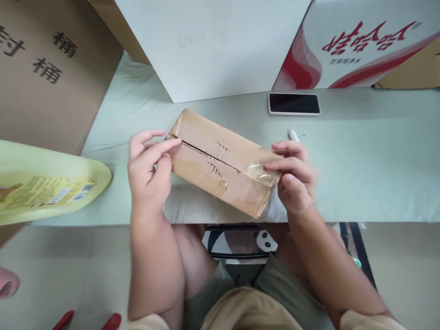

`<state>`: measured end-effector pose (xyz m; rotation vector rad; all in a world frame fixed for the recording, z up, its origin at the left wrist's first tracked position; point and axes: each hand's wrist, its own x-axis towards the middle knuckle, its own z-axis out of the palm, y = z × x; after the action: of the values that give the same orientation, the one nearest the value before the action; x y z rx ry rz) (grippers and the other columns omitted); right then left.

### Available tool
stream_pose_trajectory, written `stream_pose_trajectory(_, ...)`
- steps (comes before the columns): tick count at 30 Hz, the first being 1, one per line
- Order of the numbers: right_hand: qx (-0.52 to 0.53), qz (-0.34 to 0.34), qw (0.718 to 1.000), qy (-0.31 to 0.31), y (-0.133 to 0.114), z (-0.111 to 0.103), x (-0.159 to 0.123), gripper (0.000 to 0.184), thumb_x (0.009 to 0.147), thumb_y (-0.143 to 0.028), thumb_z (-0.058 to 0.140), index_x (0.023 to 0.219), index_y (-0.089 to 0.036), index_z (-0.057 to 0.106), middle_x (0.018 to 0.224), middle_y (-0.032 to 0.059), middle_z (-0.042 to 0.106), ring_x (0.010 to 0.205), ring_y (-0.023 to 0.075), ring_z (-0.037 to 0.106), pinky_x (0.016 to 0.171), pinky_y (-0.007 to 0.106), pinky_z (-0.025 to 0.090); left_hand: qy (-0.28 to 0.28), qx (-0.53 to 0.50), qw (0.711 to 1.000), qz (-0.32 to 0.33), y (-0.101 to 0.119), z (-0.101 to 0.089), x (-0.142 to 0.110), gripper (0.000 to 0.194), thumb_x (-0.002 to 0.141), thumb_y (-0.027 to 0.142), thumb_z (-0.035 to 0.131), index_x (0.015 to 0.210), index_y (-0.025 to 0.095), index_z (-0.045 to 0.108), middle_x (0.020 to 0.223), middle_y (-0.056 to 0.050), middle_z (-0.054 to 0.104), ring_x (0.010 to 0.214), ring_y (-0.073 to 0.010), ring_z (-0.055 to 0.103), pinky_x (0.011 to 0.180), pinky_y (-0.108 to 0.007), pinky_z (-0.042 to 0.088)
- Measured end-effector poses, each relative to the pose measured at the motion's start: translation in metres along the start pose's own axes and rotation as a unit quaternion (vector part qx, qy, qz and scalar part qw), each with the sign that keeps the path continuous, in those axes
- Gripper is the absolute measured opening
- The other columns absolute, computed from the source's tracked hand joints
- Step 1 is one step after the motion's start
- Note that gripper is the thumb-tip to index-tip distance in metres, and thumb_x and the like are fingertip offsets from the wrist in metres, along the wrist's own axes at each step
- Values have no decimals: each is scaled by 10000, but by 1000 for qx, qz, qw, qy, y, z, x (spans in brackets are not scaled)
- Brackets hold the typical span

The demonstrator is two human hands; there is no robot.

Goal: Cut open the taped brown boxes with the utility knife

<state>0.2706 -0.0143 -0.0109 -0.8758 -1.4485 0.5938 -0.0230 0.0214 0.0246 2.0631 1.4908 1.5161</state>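
A small brown cardboard box [202,178] is held up at a tilt over the front part of the table, between my two hands. My left hand [149,160] grips its left end, index finger on the top by the seam and thumb at the side. At the right end my right hand [295,172] pinches the corner, its fingers on a strip of clear tape [257,173]. A narrow gap runs along the middle seam between the two flaps. Torn patches of cardboard show on both sides of it. The box's underside and contents are hidden.
Behind stand a tall white box [220,50], a red-and-white printed carton [343,50] and, at left, a large brown carton [51,91]. A phone [294,104] lies on the pale green tablecloth [371,151]. At left is a yellow bottle [51,183]. A small white object [293,134] lies behind my right hand.
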Motion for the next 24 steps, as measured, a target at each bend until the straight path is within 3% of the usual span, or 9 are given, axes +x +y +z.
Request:
stream_pose_trajectory(5,25,16,999,42,7,-1,3,300,977,-528,567,1057,-327,776,1125,77,637,1134,303,630,1017,540,543,-17,13,1000,-2,4,-1,0,377,884,76,539,1054,212,847,1236,-76,709,939,-148,645,874,-322,538)
stream_pose_trajectory(9,26,28,999,8,8,-5,4,259,976,-518,610,1040,-316,757,1123,68,645,1052,273,658,986,520,549,3,5,1000,5,0,-1,0,362,850,84,557,1081,198,812,1241,-96,685,1095,-187,647,862,-304,522)
stream_pose_trajectory(13,42,37,998,1,9,-5,4,234,942,-523,681,1013,-305,725,1101,60,653,1045,260,651,942,476,548,38,-56,998,-15,-2,1,-1,279,830,151,665,1096,185,743,1207,-92,672,918,-147,615,768,-272,491)
stream_pose_trajectory(16,44,48,998,-8,10,-5,3,204,936,-488,701,1020,-303,721,1111,53,665,1086,259,644,930,446,530,44,-73,996,-37,-4,1,-3,210,830,178,682,1035,183,726,1168,-93,667,969,-177,622,816,-298,494)
stream_pose_trajectory(21,36,67,997,-15,10,-6,0,181,954,-462,679,1030,-304,720,1137,47,668,1090,248,640,929,432,517,-15,-134,990,-35,-10,-6,-10,578,591,175,517,1120,211,746,1273,-105,628,1221,-294,581,1011,-429,482)
stream_pose_trajectory(24,35,74,997,-10,10,-6,1,208,940,-492,686,1010,-299,719,1102,50,664,1079,253,640,913,433,520,-22,-138,990,-28,-11,-8,-11,630,565,196,496,1139,218,755,1277,-103,631,1227,-306,574,989,-438,475)
